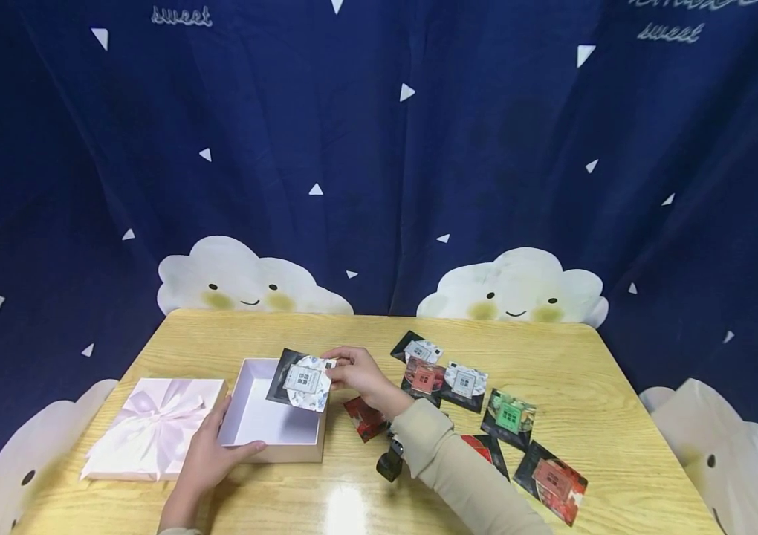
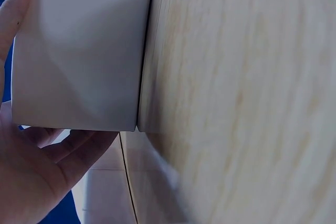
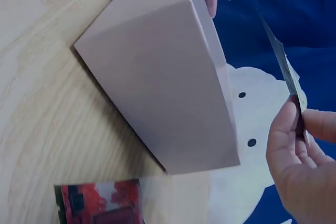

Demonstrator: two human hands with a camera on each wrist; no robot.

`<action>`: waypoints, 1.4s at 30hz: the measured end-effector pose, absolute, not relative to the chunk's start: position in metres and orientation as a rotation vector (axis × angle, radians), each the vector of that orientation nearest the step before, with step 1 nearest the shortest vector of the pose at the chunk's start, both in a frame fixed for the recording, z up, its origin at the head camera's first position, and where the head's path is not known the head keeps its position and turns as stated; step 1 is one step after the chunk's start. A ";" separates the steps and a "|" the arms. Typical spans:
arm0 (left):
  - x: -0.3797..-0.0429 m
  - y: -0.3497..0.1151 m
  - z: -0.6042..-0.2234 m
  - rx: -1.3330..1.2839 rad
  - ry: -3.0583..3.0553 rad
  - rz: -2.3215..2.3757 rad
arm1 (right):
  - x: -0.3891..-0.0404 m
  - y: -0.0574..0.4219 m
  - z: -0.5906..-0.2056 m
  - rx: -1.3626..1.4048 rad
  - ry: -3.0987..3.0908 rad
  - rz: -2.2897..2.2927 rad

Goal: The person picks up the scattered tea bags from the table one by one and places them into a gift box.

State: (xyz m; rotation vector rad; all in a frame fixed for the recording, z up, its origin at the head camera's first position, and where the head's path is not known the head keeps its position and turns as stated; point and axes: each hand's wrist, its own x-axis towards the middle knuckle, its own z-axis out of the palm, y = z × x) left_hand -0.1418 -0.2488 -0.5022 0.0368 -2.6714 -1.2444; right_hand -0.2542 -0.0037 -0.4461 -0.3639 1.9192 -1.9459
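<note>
On my screen, the head view showed the left hand spread against a box, nearer the table's left edge; the right hand pinched a packet above it, hiding its back-right corner. The left-wrist view cropped the box. The right-wrist view caught the packet edge-on, print unreadable.

Eight sachets visible: four red, three black-and-white, one green. One open box, one bow-topped lid, two hands, one table.
</note>
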 end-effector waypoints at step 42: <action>-0.142 -0.247 -0.502 0.046 -2.662 -1.258 | -0.246 0.017 -0.449 -0.400 1.872 -1.867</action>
